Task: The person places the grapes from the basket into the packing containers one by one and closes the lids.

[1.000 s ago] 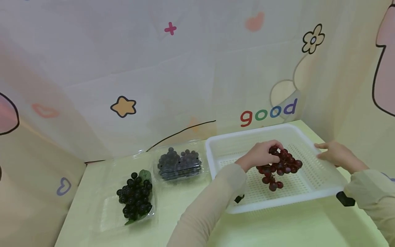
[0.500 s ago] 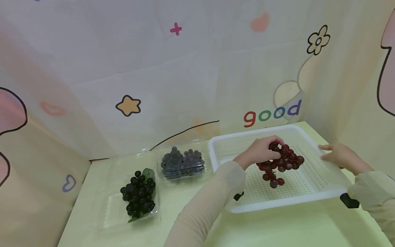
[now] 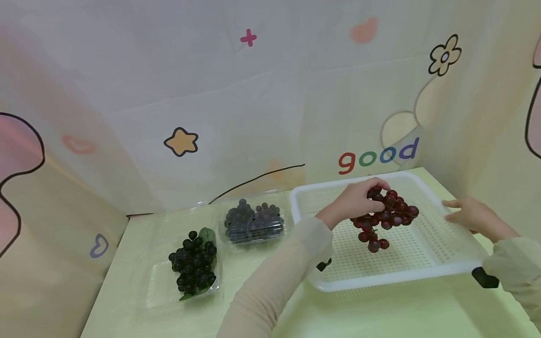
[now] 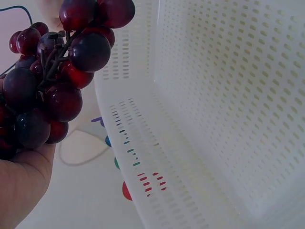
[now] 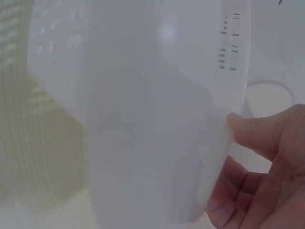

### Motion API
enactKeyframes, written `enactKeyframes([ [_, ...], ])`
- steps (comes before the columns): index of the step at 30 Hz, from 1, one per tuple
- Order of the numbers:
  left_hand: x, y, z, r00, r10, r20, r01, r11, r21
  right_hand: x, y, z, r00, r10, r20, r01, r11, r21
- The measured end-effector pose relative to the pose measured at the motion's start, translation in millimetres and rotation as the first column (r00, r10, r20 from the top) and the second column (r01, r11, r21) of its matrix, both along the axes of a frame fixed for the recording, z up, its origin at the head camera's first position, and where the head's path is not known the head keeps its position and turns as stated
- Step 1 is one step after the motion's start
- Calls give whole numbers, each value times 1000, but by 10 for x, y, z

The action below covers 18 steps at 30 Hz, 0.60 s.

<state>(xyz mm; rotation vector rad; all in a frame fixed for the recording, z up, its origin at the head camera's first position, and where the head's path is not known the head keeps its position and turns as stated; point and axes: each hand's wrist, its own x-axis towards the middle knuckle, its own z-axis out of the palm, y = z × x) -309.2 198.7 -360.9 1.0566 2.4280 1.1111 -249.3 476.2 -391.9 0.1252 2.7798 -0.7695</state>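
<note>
Held in my left hand (image 3: 359, 199) is a bunch of dark red grapes (image 3: 395, 211), its fingers and thumb curled round the upper part. The bunch hangs over the inside of a white perforated plastic basket (image 3: 397, 275), and in the left wrist view the glossy grapes (image 4: 62, 101) and their brown stem show close up. At the basket's right side, my right hand (image 3: 479, 217) pinches the rim. The right wrist view shows its thumb (image 5: 255, 131) on the rim edge and the other fingers curled on the outer side.
Left of the basket stands a closed clear clamshell box (image 3: 253, 230) with dark grapes inside. Farther left, an opened clear box (image 3: 158, 284) holds a bunch of black grapes (image 3: 194, 263) with green leaves. A printed cloth wall (image 3: 270, 108) borders the table's back.
My left hand and the red grapes have risen slightly over the basket. The right hand stays at the rim. The head view has turned a little left.
</note>
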Motion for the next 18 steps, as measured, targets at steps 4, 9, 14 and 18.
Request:
enactKeyframes([
  [4,4,-43,54,1000,5,-19,-5,1000,-8,-3,16,-8,1000,-4,7,4,1000,-10],
  [9,8,-102,114,999,13,-29,-13,1000,-1,-5,26,-10,1000,-4,7,4,1000,-20],
  [14,-2,-173,138,1000,18,11,-18,999,40,4,18,-4,1000,-6,17,6,999,-32],
  [18,-10,-227,139,1000,16,19,-17,998,60,6,24,-16,1000,-3,18,4,999,-40],
])
